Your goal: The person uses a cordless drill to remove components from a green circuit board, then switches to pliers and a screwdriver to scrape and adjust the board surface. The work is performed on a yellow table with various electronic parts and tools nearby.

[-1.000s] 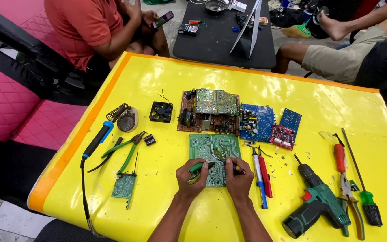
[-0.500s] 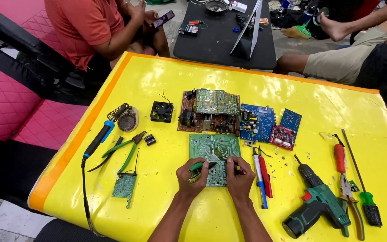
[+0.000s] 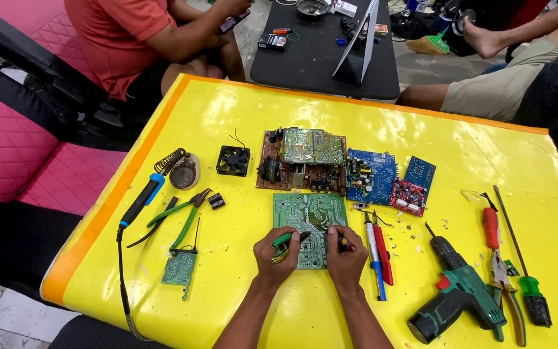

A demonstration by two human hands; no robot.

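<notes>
On the yellow table (image 3: 292,110) a green circuit board (image 3: 311,220) lies flat, close to the near edge, and both hands work on its lower part. The left hand (image 3: 275,255) rests on the lower left corner of the board, and its fingers are closed around green-handled pliers (image 3: 287,239), whose tip points to the right over the board. The right hand (image 3: 345,253) lies on the lower right corner and pinches a small tool with a red and yellow handle (image 3: 346,243); what kind of tool it is, I cannot tell. The two hands are near each other but not touching. Just right of the board lie a blue pen-like tool (image 3: 374,265) and a red one (image 3: 383,255), side by side. Farther right there is a green cordless drill (image 3: 461,294). Behind the board stand a brown circuit board (image 3: 301,161) and a blue one (image 3: 372,176). On the left lie a soldering iron (image 3: 142,199) and a small fan (image 3: 234,160).
</notes>
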